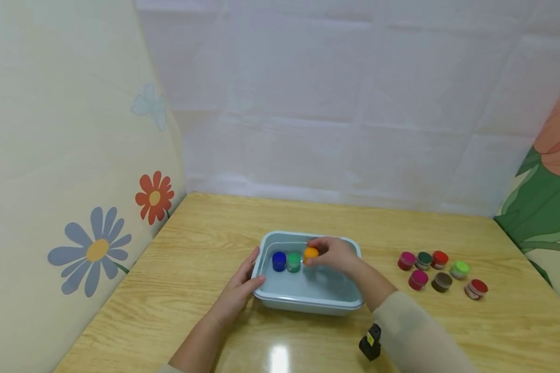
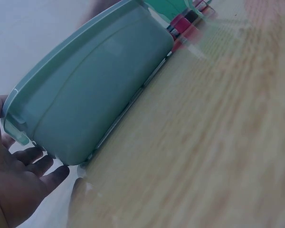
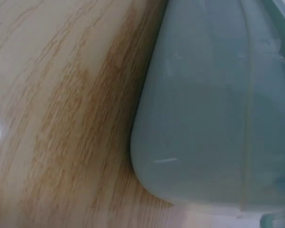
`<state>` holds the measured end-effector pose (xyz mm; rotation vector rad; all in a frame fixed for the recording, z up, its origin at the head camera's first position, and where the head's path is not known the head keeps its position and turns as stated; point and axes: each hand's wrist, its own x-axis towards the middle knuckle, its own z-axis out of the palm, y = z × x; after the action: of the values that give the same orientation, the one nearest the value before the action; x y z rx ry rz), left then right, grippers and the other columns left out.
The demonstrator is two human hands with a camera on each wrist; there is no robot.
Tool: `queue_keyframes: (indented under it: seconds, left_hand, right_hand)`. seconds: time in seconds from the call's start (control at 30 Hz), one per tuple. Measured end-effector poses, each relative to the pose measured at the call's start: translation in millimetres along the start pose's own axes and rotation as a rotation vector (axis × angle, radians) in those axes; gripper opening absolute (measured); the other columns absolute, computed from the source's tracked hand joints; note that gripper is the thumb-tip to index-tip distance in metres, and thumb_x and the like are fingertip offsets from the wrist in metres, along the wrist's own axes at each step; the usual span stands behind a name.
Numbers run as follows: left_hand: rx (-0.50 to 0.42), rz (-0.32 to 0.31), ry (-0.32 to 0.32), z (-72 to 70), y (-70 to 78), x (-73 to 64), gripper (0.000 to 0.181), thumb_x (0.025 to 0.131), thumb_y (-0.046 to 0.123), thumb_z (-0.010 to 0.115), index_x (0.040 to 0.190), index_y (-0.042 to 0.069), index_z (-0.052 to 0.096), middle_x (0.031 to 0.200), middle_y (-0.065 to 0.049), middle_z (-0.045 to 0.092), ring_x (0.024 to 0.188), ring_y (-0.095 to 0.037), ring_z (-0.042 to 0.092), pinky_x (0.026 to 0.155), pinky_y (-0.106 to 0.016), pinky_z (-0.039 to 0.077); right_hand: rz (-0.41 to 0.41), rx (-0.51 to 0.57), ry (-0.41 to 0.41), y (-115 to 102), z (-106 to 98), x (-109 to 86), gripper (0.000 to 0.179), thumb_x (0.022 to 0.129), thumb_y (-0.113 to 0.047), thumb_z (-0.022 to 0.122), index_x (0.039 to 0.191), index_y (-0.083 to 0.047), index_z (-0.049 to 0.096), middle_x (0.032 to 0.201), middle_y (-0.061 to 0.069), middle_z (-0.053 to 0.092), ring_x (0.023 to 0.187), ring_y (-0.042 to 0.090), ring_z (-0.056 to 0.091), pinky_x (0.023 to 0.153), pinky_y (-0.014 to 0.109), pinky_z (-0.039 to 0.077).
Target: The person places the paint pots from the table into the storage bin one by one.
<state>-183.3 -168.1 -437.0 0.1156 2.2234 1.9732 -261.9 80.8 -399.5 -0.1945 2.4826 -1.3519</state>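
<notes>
A pale blue-green plastic tub point(image 1: 284, 288) stands on the wooden table. My left hand point(image 1: 233, 295) holds its left end, thumb over the rim; the left wrist view has the fingers against the outside of the tub wall point(image 2: 95, 85). Inside the tub, a small jar with a blue lid point(image 1: 279, 261) stands beside one with a green lid point(image 1: 293, 262). Just right of them, my right hand point(image 1: 339, 256) pinches a small orange-lidded jar point(image 1: 310, 253) between thumb and fingers. The right wrist view shows only the outer side of the tub and the table, so that hand is hidden there.
Right of the tub sits a loose group of several similar jars, among them a magenta one point(image 1: 418, 280), a brown one point(image 1: 442, 282), a lime-green one point(image 1: 459, 269) and a red one point(image 1: 476, 289). A black device point(image 1: 371, 343) shows beside my right sleeve. Cloth-covered walls point(image 1: 308, 129) border the table.
</notes>
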Motion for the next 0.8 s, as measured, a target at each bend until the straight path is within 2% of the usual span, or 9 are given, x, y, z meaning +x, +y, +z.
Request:
queue_keyframes:
  seconds: [0.37, 0.6, 0.8]
  left_hand:
    - [-0.036, 0.029, 0.004, 1.8, -3.6, 2.1, 0.067, 0.098, 0.012, 0.051, 0.157, 0.017, 0.021, 0.160, -0.021, 0.025, 0.148, -0.037, 0.022, 0.120, -0.054, 0.019]
    - [-0.033, 0.028, 0.004, 2.2, -2.9, 2.0, 0.066, 0.099, 0.012, 0.050, 0.157, 0.017, 0.021, 0.160, -0.022, 0.025, 0.148, -0.038, 0.022, 0.120, -0.054, 0.020]
    - [-0.034, 0.036, 0.003, 2.0, -3.8, 2.3, 0.066, 0.098, 0.010, 0.050, 0.157, 0.016, 0.021, 0.160, -0.022, 0.024, 0.148, -0.038, 0.023, 0.119, -0.054, 0.021]
  right_hand:
    - [0.035, -0.078, 0.009, -0.4, 6.1, 3.3, 0.049, 0.076, -0.016, 0.083, 0.122, -0.010, 0.067, 0.118, 0.007, 0.068, 0.106, 0.020, 0.059, 0.101, 0.041, 0.048]
    - [0.036, -0.134, -0.004, -4.0, 13.1, 3.1, 0.046, 0.077, -0.012, 0.082, 0.120, -0.007, 0.067, 0.118, 0.009, 0.066, 0.104, 0.021, 0.059, 0.099, 0.040, 0.049]
    - [0.068, -0.167, 0.006, -6.8, 18.0, 4.3, 0.044, 0.077, -0.013, 0.081, 0.118, -0.008, 0.067, 0.118, 0.010, 0.066, 0.105, 0.022, 0.059, 0.101, 0.041, 0.048]
